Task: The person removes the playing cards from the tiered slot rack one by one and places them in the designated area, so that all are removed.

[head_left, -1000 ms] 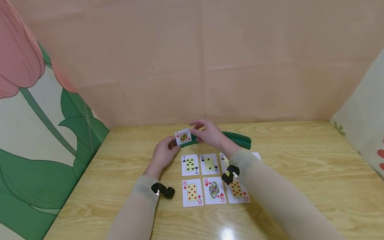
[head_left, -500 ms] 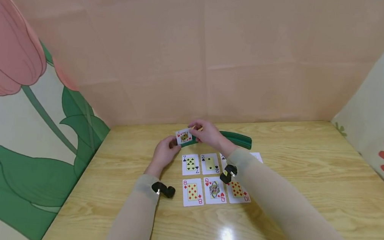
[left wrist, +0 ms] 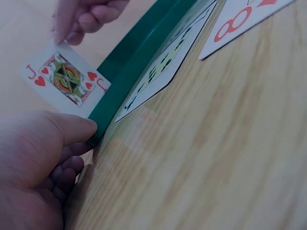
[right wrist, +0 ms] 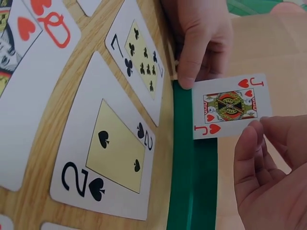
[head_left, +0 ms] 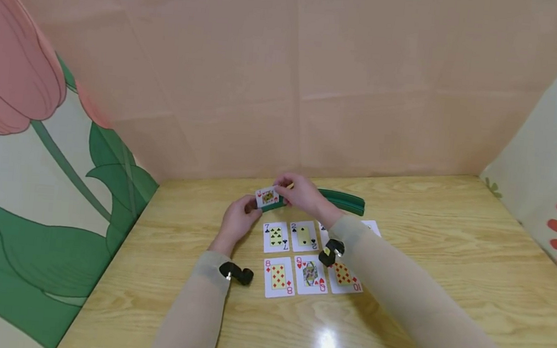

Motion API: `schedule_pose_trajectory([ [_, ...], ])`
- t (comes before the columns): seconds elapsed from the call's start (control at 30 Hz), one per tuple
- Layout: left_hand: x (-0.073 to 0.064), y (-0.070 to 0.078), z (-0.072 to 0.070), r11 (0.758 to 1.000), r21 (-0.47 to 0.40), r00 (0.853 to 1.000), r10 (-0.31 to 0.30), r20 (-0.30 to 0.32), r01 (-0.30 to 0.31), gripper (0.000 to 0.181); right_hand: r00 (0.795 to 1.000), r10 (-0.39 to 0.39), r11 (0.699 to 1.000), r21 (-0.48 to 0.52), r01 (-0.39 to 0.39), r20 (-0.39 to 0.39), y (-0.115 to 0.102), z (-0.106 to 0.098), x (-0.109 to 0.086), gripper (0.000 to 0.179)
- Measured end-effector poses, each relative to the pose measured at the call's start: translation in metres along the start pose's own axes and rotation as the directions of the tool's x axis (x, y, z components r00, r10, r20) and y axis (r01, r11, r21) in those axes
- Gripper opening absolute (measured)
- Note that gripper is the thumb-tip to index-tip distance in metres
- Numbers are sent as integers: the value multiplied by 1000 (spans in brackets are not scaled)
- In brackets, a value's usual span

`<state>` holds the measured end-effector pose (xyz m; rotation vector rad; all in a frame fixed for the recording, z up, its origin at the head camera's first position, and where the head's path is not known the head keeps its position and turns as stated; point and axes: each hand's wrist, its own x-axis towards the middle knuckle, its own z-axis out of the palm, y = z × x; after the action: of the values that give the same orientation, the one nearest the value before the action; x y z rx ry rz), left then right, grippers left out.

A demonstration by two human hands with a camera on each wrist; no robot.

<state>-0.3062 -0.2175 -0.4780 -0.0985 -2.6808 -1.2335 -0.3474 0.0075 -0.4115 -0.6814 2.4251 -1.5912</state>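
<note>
The jack of hearts (head_left: pixel 267 197) stands upright at the left end of a curved green card holder (head_left: pixel 343 202), its lower edge in the slot. My right hand (head_left: pixel 303 194) pinches the card's upper right corner between thumb and fingertips, as the right wrist view shows. At the holder's left end, my left hand (head_left: pixel 240 217) grips with the thumb on the front, near the card's lower corner, and the other fingers curled below and behind. The middle of the holder is hidden by the right hand in the head view.
Cards lie face up in two rows before the holder: seven of clubs (head_left: pixel 275 237), two of spades (head_left: pixel 304 236), eight of diamonds (head_left: pixel 279 277), queen of hearts (head_left: pixel 310 274), ten of diamonds (head_left: pixel 345 278). The right forearm covers others partly. A pink wall (head_left: pixel 227 81) rises behind.
The right hand's fingers have drawn in closer around the jack's upper corner since a second ago. Left hand, holder and laid-out cards look nearly the same.
</note>
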Motion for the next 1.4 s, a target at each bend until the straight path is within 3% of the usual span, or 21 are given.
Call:
schedule_pose_trajectory([
  [0.6,1,-1,-1,1000,-3,1000,-25,6,25,32,995,-20,994,109,30,-95,-13,-39,-22,19],
  [0.83,-1,2,-2,999,-3,999,-49,11,49,33,991,-24,993,112,39,-129,-14,-58,-46,23],
  [1.03,-2,5,-5,999,0,999,-36,6,36,34,988,3,994,112,15,-157,-12,-70,-68,25],
  [1.4,-6,6,-6,999,-7,999,-40,18,40,32,989,44,996,84,-32,-139,-2,-93,-107,28],
])
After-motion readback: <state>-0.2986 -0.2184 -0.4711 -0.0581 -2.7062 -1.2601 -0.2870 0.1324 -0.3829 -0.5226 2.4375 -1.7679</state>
